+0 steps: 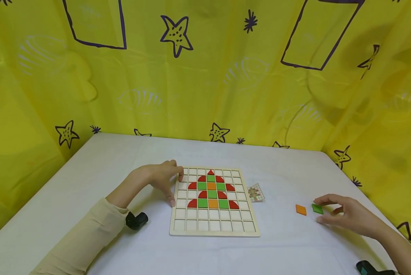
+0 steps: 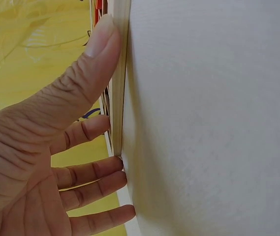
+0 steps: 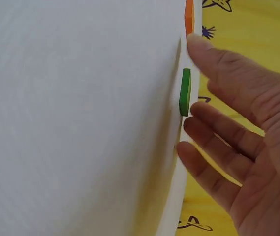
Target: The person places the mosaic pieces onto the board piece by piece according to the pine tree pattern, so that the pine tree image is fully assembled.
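Note:
A wooden grid board [image 1: 217,225] lies flat on the table, bearing a tree-shaped pattern of red, green and orange pieces. My left hand [image 1: 162,177] rests at its left side, fingers by the top left corner and thumb on the edge. In the left wrist view the thumb [image 2: 100,44] lies against the board's edge [image 2: 119,98]. To the right, my right hand [image 1: 346,214] reaches around a green square tile [image 1: 317,208]. The right wrist view shows this green tile [image 3: 185,92] between spread thumb and fingers. An orange square tile [image 1: 301,210] lies just left of it.
A small picture card [image 1: 256,193] with a similar pattern sits at the board's right edge. White cloth covers the table [image 1: 123,152]. Yellow patterned curtains [image 1: 205,84] enclose the back and sides. Black wrist devices [image 1: 136,220] show at both wrists.

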Demonstrator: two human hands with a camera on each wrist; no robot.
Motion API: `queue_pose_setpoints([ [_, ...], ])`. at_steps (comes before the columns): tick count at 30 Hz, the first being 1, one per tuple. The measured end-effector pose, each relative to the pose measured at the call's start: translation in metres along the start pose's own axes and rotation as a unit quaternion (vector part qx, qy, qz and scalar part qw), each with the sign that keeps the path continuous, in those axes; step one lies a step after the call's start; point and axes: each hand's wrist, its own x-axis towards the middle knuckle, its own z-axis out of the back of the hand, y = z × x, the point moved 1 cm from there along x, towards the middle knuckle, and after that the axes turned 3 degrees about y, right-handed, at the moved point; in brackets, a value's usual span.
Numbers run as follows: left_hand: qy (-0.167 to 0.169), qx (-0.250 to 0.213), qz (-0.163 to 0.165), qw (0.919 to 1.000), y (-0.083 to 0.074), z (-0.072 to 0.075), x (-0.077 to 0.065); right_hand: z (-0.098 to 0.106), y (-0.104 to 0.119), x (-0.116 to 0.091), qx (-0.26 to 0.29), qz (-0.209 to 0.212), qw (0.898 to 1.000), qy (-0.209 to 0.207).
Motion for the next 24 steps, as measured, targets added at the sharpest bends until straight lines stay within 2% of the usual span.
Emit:
queue_pose_setpoints([
  [8, 0.003, -0.001, 0.002, 1.0, 0.0012, 0.0004, -0.0003, -0.0006, -0.0074, 0.0012, -0.04, -0.026, 0.999, 0.009],
  [16, 0.0, -0.002, 0.0, 1.0, 0.0019, 0.0006, -0.0006, -0.0002, -0.0024, 0.0042, -0.058, -0.04, 0.997, 0.014],
  [24, 0.002, -0.01, -0.003, 0.9999, 0.0007, 0.0013, -0.0017, -0.0052, 0.0016, 0.0045, -0.057, 0.005, 0.998, 0.0],
])
